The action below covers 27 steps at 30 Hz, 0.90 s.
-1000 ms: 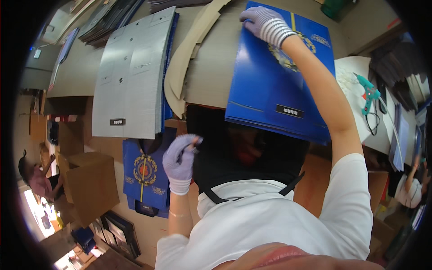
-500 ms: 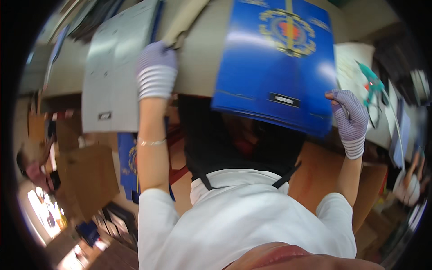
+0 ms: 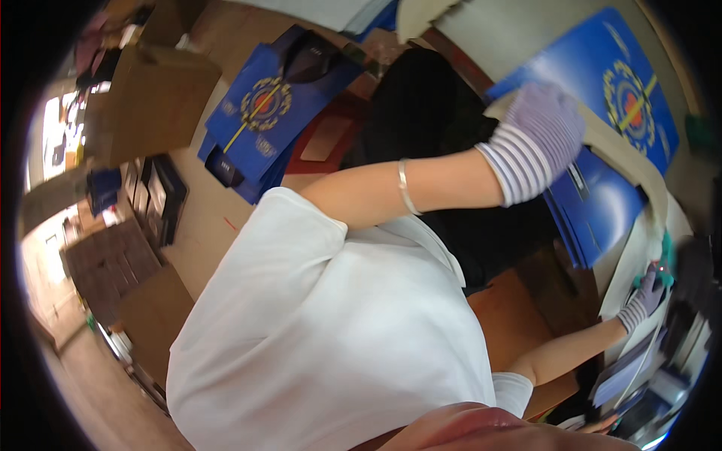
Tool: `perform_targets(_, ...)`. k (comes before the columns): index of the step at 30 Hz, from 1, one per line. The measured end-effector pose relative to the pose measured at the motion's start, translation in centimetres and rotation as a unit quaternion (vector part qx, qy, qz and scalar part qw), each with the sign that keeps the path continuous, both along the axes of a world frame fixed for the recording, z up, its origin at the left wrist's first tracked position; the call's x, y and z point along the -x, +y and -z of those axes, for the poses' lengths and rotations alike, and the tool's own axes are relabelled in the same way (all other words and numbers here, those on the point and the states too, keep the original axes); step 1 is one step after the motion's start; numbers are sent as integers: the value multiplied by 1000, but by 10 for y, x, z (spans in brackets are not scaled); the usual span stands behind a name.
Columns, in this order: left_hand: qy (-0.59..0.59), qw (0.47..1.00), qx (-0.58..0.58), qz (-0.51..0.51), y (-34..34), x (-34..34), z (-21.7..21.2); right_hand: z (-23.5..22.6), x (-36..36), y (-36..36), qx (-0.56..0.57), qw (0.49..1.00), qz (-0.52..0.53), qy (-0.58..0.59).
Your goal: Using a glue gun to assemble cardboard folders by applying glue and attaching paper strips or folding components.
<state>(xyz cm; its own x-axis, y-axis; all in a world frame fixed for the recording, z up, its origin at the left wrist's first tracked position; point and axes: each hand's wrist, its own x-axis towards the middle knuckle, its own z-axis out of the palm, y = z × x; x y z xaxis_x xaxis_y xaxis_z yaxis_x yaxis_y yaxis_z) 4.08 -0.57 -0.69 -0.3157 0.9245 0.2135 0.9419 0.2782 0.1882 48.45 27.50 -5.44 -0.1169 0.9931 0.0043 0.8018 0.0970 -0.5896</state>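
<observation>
A stack of glossy blue printed board sheets (image 3: 602, 207), with a yellow and red round emblem on top, lies on the table in front of me to the right. Over the stack, my left hand (image 3: 543, 131), in a purple-and-white striped glove, is closed on a long beige strip (image 3: 645, 169). That strip bends across the blue sheets toward the right; its fingertip end is hidden by the glove. Farther right, my right hand (image 3: 648, 295), gloved alike, is wrapped round a teal glue gun (image 3: 665, 259) with a pale cord.
Blue printed pieces (image 3: 252, 113) with dark parts lie low on the left beside a red frame (image 3: 322, 143). Cardboard boxes (image 3: 154, 101) stand farther left. Grey-white sheets (image 3: 320, 13) show at the table's top edge. Blue-grey flat pieces (image 3: 624, 368) lie below my right hand.
My view has turned right. My left hand has carried the beige strip over the blue sheets. My right hand has left the sheets' edge and taken hold of the glue gun.
</observation>
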Motion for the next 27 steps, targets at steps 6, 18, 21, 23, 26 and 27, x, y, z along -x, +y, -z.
perform_targets(6, -9, 1000, 7, 15, 18, 8, 0, -25, 11, 37, -118, 984, 88, -102)
perform_targets(18, -119, 968, -93, 200, -2, 47, 15, -58, 227, -243, -167, 958, -172, 158)
perform_targets(21, -129, 972, -68, 186, -2, 46, 12, -60, 251, -248, -159, 967, -172, 103)
perform_targets(23, -127, 973, -60, 185, -2, 46, 11, -59, 255, -247, -180, 968, -169, 36)
perform_targets(26, -138, 969, -63, 195, -2, 48, 12, -50, 249, -246, -202, 965, -167, -11)
perform_targets(27, -140, 969, -61, 197, -2, 49, 12, -48, 245, -246, -194, 967, -165, -18)
